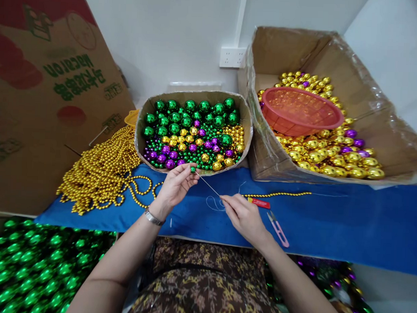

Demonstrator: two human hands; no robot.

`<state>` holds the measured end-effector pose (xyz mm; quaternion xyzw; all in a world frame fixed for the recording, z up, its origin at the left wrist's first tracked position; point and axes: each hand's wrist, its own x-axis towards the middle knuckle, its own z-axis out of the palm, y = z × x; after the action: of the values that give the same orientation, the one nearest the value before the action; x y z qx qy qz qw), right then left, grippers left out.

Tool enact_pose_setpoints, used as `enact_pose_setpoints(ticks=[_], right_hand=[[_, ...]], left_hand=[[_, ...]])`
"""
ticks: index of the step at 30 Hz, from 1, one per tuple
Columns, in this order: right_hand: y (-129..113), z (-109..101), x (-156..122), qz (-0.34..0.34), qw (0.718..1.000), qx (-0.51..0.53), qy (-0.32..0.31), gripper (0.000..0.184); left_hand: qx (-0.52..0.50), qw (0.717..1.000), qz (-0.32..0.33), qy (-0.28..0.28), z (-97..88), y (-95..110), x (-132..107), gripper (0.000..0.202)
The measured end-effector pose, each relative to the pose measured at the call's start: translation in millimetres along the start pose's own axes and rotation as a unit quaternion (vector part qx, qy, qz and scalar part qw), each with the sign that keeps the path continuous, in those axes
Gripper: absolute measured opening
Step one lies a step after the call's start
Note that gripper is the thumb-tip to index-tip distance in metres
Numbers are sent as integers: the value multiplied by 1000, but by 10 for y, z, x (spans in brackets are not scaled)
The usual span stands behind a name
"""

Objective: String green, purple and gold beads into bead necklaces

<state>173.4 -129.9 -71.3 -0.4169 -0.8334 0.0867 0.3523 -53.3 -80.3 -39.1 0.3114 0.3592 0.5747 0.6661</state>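
Observation:
My left hand [176, 185] pinches a small green bead [193, 169] just in front of the middle cardboard box [139, 126] filled with green, gold and purple beads. My right hand [242, 214] pinches the lower end of a long thin needle [207, 185] whose tip reaches the green bead. White thread [214, 204] loops on the blue cloth [329, 220] beside my right hand. A strand of small gold beads [279, 194] runs right from that hand.
A pile of gold bead strands [101, 171] lies at left. A large cardboard box [377, 116] at right holds gold and purple beads and a red basket [301, 111]. A red tool [259, 203] and pink snips [277, 228] lie near my right hand. Green beads [37, 264] sit below left.

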Motion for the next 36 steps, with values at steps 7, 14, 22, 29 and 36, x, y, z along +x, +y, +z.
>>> enact_pose_setpoints(ticks=[7,14,22,29,36], right_hand=[[32,21,-74,-44,988,-151,2,28],[-7,-5,-86,-51,985,-167,0,28],[-46,-49,-97,-42,985,-167,-16,27],[-40,-50,-101,-40,988,-146,-3,27],[-34,-49,-93,-43,990,-137,1,26]], left_hand=[[120,989,77,33,-38,-9,-24,28],[164,984,58,46,-50,9,-16,30],[166,984,34,50,-71,6,12,28],[63,997,-43,15,-67,28,19,25],[71,997,-31,8,-30,26,9,24]])
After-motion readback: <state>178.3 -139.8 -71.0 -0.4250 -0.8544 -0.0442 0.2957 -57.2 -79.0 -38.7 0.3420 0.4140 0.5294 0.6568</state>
